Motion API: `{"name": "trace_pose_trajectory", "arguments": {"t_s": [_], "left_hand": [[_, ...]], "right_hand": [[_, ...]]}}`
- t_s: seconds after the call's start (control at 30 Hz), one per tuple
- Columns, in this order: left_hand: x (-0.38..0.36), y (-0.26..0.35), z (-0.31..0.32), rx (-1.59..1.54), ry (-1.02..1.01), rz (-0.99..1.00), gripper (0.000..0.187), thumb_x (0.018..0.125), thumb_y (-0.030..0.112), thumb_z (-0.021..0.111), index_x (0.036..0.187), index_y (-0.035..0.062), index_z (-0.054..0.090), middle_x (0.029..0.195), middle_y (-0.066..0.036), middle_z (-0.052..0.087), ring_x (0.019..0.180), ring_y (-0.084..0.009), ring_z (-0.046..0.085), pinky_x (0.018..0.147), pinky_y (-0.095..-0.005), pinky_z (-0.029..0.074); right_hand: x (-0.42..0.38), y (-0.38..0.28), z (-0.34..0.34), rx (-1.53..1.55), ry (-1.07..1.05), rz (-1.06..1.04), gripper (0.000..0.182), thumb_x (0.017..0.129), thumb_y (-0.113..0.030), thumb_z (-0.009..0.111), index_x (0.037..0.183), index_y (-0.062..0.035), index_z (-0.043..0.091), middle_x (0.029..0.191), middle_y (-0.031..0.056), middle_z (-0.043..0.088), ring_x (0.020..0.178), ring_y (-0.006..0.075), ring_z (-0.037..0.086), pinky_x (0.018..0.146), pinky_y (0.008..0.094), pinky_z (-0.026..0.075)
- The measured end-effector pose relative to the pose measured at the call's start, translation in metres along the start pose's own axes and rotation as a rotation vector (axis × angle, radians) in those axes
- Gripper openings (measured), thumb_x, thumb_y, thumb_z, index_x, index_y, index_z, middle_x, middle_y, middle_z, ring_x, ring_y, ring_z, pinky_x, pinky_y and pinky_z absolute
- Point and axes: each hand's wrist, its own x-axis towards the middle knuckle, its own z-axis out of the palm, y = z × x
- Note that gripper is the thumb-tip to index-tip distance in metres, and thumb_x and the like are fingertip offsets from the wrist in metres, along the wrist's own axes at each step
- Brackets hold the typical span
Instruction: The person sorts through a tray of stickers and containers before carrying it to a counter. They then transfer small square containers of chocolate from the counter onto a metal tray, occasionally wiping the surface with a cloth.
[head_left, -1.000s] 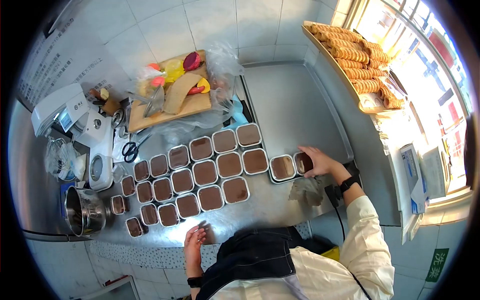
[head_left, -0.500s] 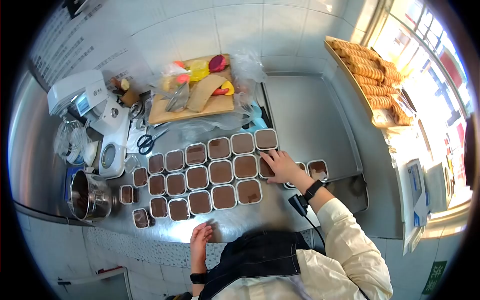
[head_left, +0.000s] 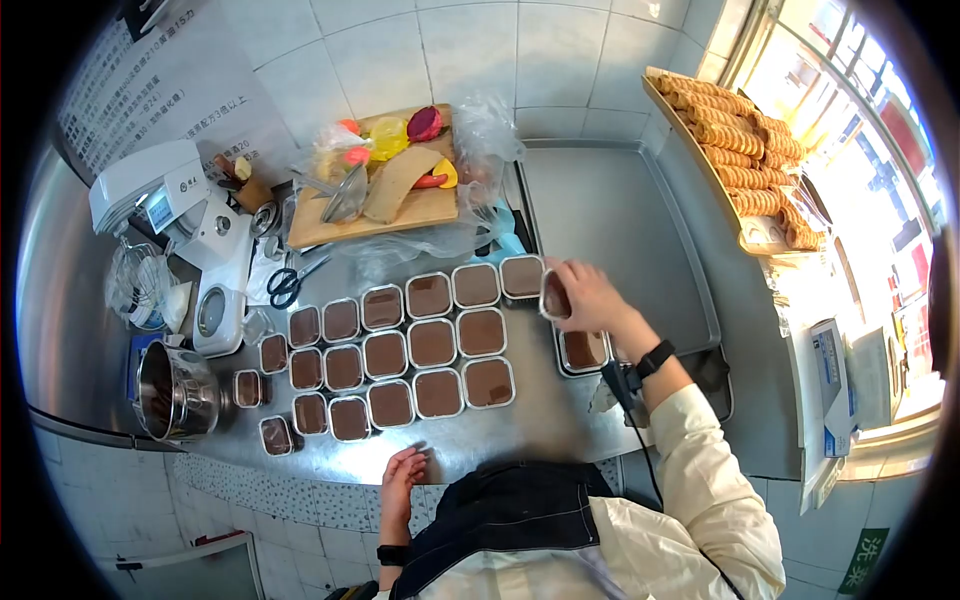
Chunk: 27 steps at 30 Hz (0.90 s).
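Observation:
My right hand (head_left: 592, 298) grips a small square tub of chocolate-brown filling (head_left: 556, 298) by its sides, tilted and lifted above the counter. Just left of it, another brown-filled tub (head_left: 521, 277) ends the back row. Below my right wrist side, a filled tub (head_left: 584, 350) sits near the tray's lower left corner. Rows of similar tubs (head_left: 432, 343) cover the middle of the steel counter. My left hand (head_left: 402, 470) rests at the counter's front edge, fingers loosely bent and apart, holding nothing.
A large metal tray (head_left: 610, 220) lies at the right back. A wooden board (head_left: 420, 212) bears a strainer and colourful items. Scissors (head_left: 285, 285), a white stand mixer (head_left: 205, 230) and a steel bowl (head_left: 180, 395) stand left. A pastry tray (head_left: 745, 245) sits by the window.
My right hand has lifted the tub from the right end of the middle row and carried it up and rightward. My left hand stays in place. The view has shifted slightly.

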Motion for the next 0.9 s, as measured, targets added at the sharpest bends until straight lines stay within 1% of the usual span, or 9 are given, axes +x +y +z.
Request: {"name": "trace_pose_trajectory", "arguments": {"t_s": [0.1,0.2,0.33,0.43,0.53,0.73,0.8,0.87,0.9], "left_hand": [[0.003,-0.006,0.0,0.026,0.005,-0.009,0.023,0.09,0.017,0.048,0.108,0.0044,0.054,0.097,-0.007,0.062,0.086,-0.0129,0.058,0.075,-0.0237,0.045],[0.003,-0.004,0.001,0.008,0.014,-0.001,0.023,0.089,0.017,0.049,0.107,0.0046,0.055,0.097,-0.007,0.062,0.086,-0.0131,0.058,0.075,-0.0238,0.045],[0.0,-0.005,-0.005,0.005,0.051,0.002,0.023,0.089,0.017,0.049,0.107,0.0047,0.055,0.097,-0.007,0.062,0.086,-0.0128,0.059,0.074,-0.0235,0.045],[-0.006,-0.003,-0.01,-0.017,0.073,0.009,0.023,0.089,0.017,0.049,0.107,0.0049,0.055,0.096,-0.007,0.063,0.085,-0.0122,0.059,0.074,-0.0231,0.045],[-0.006,-0.007,-0.01,-0.046,0.101,0.031,0.023,0.089,0.017,0.05,0.108,0.0048,0.055,0.096,-0.007,0.063,0.085,-0.0119,0.059,0.072,-0.0224,0.046],[-0.001,-0.014,-0.018,-0.092,0.122,0.016,0.024,0.089,0.016,0.049,0.108,0.0035,0.054,0.095,-0.009,0.063,0.083,-0.0146,0.061,0.07,-0.0234,0.048],[-0.001,-0.013,-0.02,-0.087,0.094,0.011,0.027,0.09,0.016,0.045,0.112,0.0024,0.05,0.099,-0.014,0.062,0.086,-0.0203,0.062,0.07,-0.0261,0.049],[0.001,-0.016,-0.026,-0.096,0.074,0.008,0.027,0.09,0.016,0.043,0.112,0.0022,0.05,0.098,-0.015,0.062,0.085,-0.0216,0.063,0.069,-0.0274,0.05],[0.003,-0.017,-0.029,-0.103,0.053,0.004,0.027,0.091,0.017,0.041,0.112,0.002,0.049,0.098,-0.016,0.062,0.085,-0.0229,0.063,0.068,-0.0286,0.051]], "right_hand": [[0.001,0.037,0.0,0.031,-0.137,0.143,0.099,0.053,-0.024,0.078,0.135,-0.0169,0.024,0.118,0.0169,0.043,0.111,0.037,0.041,0.094,0.0433,0.036],[0.0,0.056,0.013,0.061,-0.241,0.166,0.104,0.052,-0.028,0.08,0.136,-0.0163,0.021,0.124,0.0173,0.041,0.115,0.0375,0.038,0.098,0.0427,0.034],[0.002,0.066,0.02,0.117,-0.293,0.137,0.102,0.052,-0.026,0.081,0.136,-0.0134,0.024,0.126,0.0182,0.04,0.116,0.0367,0.037,0.098,0.0422,0.034],[0.005,0.069,0.024,0.179,-0.39,0.161,0.101,0.053,-0.029,0.081,0.135,-0.0131,0.026,0.127,0.0187,0.039,0.118,0.0357,0.036,0.098,0.0421,0.033],[0.008,0.071,0.023,0.221,-0.422,0.179,0.087,0.059,-0.034,0.076,0.132,-0.0115,0.034,0.128,0.0161,0.04,0.117,0.0352,0.038,0.099,0.0414,0.033],[0.017,0.056,0.031,0.139,-0.318,0.159,0.073,0.068,-0.031,0.07,0.13,-0.0089,0.038,0.122,0.0167,0.048,0.113,0.0341,0.044,0.098,0.0394,0.034],[0.028,0.04,0.033,0.15,0.016,0.092,0.069,0.069,-0.031,0.07,0.127,-0.0071,0.04,0.121,0.0177,0.048,0.113,0.0345,0.043,0.097,0.0403,0.034],[0.043,0.022,0.036,0.102,0.034,0.031,0.07,0.069,-0.034,0.07,0.126,-0.01,0.039,0.122,0.0156,0.046,0.115,0.0348,0.04,0.096,0.0412,0.035],[0.051,0.016,0.042,0.048,-0.052,0.028,0.072,0.068,-0.034,0.071,0.127,-0.0108,0.038,0.124,0.015,0.044,0.116,0.0339,0.04,0.095,0.0424,0.035]]}}
